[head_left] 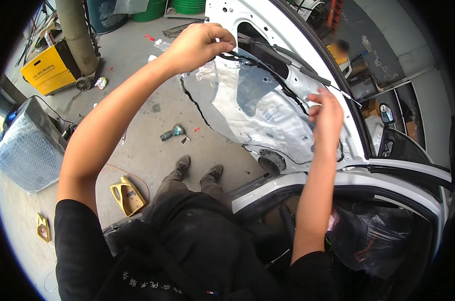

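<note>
A clear plastic sheet (227,108) with black sticky sealant along its edges hangs over the inner side of a white car door (355,135). My left hand (202,45) is raised high, thumb and fingers pinched on the sheet's upper corner. The sheet's left edge hangs away from the door above the floor. My right hand (328,118) is by the sheet's right side, in front of the door frame; its fingers are loosely bent and apart, with nothing seen in them. A dark round speaker (271,162) sits at the door's lower part.
A teal power tool (173,132) and a cut yellow jug (128,196) lie on the floor. A yellow welding machine (44,70) stands beside a pillar (78,37), with a bubble-wrapped box (29,145) nearer me. The car's door opening (288,193) is at lower right. Another person (339,52) is beyond the door.
</note>
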The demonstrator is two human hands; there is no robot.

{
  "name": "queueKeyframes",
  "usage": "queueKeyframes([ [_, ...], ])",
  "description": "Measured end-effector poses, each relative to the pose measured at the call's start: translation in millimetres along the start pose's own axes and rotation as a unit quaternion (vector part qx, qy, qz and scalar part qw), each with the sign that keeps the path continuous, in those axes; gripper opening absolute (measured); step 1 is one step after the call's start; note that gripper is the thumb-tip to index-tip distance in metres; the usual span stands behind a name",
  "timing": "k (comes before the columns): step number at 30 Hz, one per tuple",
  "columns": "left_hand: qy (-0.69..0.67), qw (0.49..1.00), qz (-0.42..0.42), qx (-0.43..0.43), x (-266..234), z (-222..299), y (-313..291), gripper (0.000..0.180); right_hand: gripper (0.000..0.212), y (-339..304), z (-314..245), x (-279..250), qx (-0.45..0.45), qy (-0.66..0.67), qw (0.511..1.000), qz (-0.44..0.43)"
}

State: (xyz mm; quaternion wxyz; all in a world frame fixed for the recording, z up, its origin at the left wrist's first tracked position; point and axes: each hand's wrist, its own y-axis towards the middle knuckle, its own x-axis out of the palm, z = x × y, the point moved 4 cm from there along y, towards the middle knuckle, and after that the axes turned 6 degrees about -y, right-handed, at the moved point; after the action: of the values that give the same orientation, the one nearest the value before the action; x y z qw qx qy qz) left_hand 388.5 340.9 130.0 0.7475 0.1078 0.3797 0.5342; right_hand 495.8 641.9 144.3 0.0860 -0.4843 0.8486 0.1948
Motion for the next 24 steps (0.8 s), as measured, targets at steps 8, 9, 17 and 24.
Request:
queueKeyframes([
  [8, -0.012, 1.000, -0.010, -0.006, 1, 5, 1, 0.014, 0.058, -93, 5, 124, -0.175, -0.193, 0.941, -0.215],
  [9, -0.021, 1.000, -0.014, -0.013, 0, 5, 0, 0.014, 0.060, -89, 5, 132, -0.192, -0.206, 0.937, -0.205],
  [17, -0.028, 1.000, -0.009, -0.003, 4, 12, -1, 0.014, 0.046, -75, 12, 149, -0.238, -0.258, 0.919, -0.179],
  [24, -0.035, 0.998, -0.027, -0.045, 7, 17, -4, 0.013, 0.035, -73, 11, 151, -0.210, -0.296, 0.917, -0.167],
])
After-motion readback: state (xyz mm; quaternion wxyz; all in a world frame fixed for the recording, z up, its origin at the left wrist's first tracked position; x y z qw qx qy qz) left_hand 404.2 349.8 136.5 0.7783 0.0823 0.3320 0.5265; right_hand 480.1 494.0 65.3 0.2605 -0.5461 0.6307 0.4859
